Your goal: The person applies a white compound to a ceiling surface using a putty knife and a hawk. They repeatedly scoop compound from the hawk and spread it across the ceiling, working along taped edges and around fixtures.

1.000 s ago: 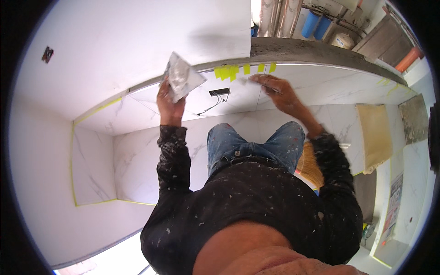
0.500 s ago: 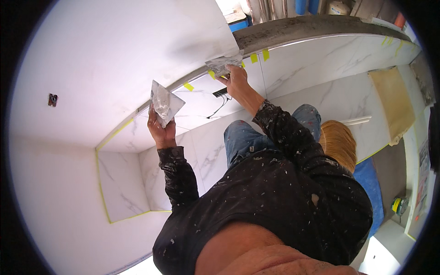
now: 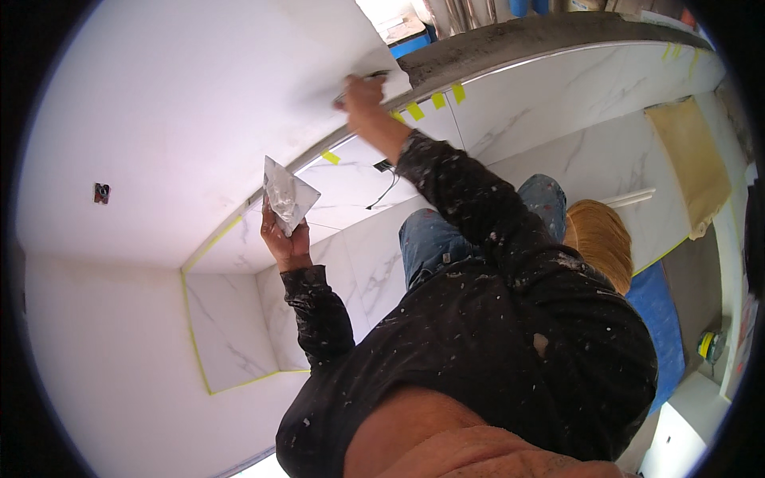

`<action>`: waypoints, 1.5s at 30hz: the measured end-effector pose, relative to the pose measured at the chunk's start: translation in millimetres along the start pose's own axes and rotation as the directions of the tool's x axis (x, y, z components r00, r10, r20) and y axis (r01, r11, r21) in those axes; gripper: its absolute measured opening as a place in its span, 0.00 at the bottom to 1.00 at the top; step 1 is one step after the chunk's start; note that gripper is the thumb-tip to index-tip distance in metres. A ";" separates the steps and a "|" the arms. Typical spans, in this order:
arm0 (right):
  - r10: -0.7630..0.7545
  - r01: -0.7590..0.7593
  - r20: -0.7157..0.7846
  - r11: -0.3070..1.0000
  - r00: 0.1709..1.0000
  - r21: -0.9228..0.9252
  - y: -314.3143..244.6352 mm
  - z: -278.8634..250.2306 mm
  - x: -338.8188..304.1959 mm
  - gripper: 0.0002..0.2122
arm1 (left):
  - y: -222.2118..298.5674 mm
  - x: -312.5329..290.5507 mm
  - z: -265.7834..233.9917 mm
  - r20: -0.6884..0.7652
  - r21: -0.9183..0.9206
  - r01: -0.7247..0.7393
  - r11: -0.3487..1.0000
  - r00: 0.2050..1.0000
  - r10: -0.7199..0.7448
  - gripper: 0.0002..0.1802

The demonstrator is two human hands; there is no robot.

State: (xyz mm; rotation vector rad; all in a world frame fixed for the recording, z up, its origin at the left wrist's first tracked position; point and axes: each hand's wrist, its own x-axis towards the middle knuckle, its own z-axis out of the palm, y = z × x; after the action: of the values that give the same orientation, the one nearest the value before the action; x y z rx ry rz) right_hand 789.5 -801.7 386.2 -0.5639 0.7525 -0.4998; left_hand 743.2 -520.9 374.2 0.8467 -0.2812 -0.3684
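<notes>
My left hand (image 3: 285,240) is closed around a putty knife (image 3: 307,194), its wide flat blade turned up. A thick heap of white filler (image 3: 281,193) lies on that blade. My right hand (image 3: 363,102), a little blurred, grips a second putty knife (image 3: 376,76), seen nearly edge-on. That blade is at the smooth white wall (image 3: 215,103), just beyond the strip where the wall meets the marbled tiles (image 3: 351,199). Most of its handle is hidden by my fingers; whether the blade touches the wall I cannot tell.
Yellow tape pieces (image 3: 415,111) sit along the tile edge. Dark wires (image 3: 384,191) hang from a slot in the tiles. An open electrical box (image 3: 102,193) is set in the white wall. A rough grey ledge (image 3: 510,52) runs along the far side; brown paper (image 3: 689,163) lies right.
My right hand has moved left from the taped tile edge onto the white wall, and its blade has turned from broadside to nearly edge-on. My left hand stays nearly in place with the filler.
</notes>
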 end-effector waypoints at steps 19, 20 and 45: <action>-0.084 0.062 0.089 0.971 0.992 0.229 10.1 -22.8 34.8 0.30 | 1.1 -7.2 -10.9 -0.097 0.073 0.020 0.997 0.995 -0.012 0.23; -0.119 0.107 0.079 0.985 0.990 0.133 6.1 -2.2 28.7 0.32 | -0.3 -4.3 -11.1 -0.068 0.064 0.011 0.998 0.998 -0.007 0.23; -0.261 0.186 0.339 0.953 0.904 0.238 29.7 2.6 -42.7 0.39 | -0.7 -12.6 -18.1 -0.036 -0.009 0.021 1.000 0.999 -0.021 0.25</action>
State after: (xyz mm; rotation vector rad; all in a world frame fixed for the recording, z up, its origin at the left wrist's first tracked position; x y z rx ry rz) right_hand 771.0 -753.1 389.8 -0.5375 0.2739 -0.6545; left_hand 738.7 -503.8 361.0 0.8471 -0.2372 -0.3736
